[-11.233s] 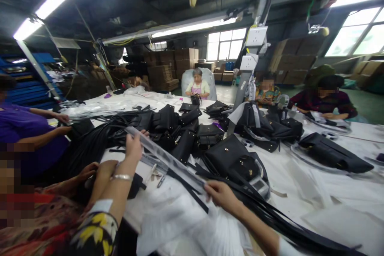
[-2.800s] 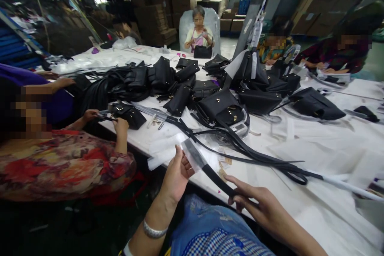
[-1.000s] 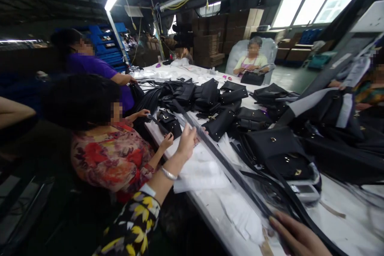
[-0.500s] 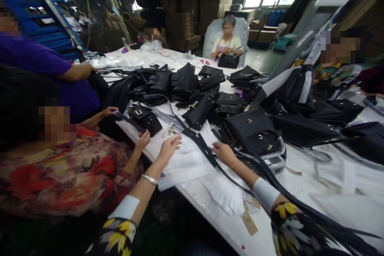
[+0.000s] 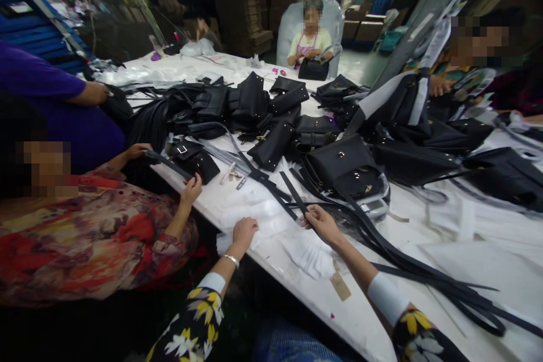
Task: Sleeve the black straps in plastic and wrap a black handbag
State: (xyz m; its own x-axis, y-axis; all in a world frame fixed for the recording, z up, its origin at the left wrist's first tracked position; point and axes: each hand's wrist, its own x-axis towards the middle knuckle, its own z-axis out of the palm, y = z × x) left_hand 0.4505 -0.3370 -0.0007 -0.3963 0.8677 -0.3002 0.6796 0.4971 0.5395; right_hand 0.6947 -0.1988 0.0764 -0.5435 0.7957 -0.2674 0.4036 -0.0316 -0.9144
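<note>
My right hand point(image 5: 321, 223) pinches the near end of a flat black strap point(image 5: 293, 191) above the white table. Around the table edge, my left hand point(image 5: 245, 232) rests by a spread of thin white sheets point(image 5: 254, 208); its fingers are curled, and whether anything is between them is hidden. More long black straps point(image 5: 382, 243) run from beside my right hand toward the lower right. Just beyond my right hand lies a large black bag point(image 5: 341, 167) with gold fittings. A fan of white slips point(image 5: 311, 254) lies below my right hand.
Black bags point(image 5: 250, 99) are piled along the middle of the table point(image 5: 424, 226). To my left, a person in a red floral top point(image 5: 114, 232) holds a black strap. Another person sits across the table with a small bag point(image 5: 313, 69). A brown tag point(image 5: 340, 286) lies near the edge.
My right hand has closed on a black strap. My left hand has moved down toward the table edge, its fingers more curled. The view has shifted somewhat.
</note>
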